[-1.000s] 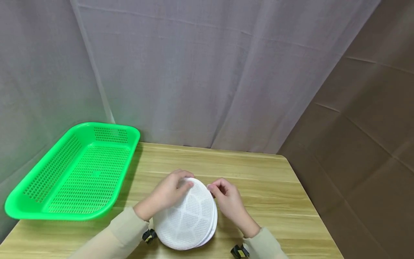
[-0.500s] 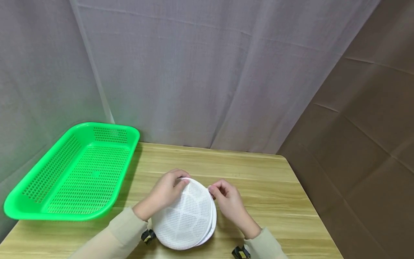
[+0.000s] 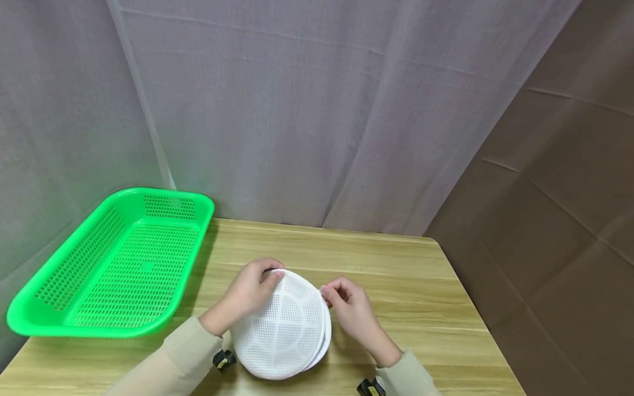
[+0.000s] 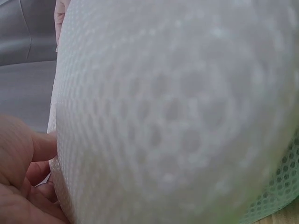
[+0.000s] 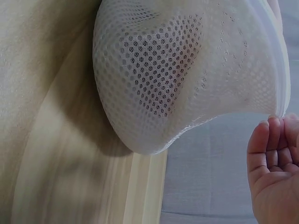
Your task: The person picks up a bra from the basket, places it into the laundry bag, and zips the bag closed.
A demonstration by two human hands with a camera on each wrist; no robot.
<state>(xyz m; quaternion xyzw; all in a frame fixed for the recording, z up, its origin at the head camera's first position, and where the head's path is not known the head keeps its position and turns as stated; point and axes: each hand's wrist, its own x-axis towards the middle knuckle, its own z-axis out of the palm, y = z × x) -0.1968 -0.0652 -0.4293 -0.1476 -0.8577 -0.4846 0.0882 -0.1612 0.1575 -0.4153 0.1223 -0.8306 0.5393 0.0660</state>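
Observation:
A round white mesh laundry bag (image 3: 279, 330) is held between both hands over the front of the table, one disc-like face turned up and a second layer showing at its right side. My left hand (image 3: 250, 289) grips its upper left rim, thumb on the mesh face and fingers behind, hidden from the head view. At the upper right edge, my right hand (image 3: 350, 308) pinches the rim between thumb and curled fingers. Seen from the right wrist, the bag's mesh (image 5: 159, 70) bulges downward, and the fingertips (image 5: 275, 122) meet the end of a smooth white band.
To the left stands a green perforated plastic basket (image 3: 185, 297), nothing visible inside it. The wood-grain table (image 3: 396, 269) ends at a grey curtain (image 3: 277, 121) behind and a brown cloth (image 3: 555, 220) on the right.
My left hand has shifted slightly left along the rim, the bag's upper left edge moving with it. The right hand keeps its pinch nearly in place. The basket has not moved.

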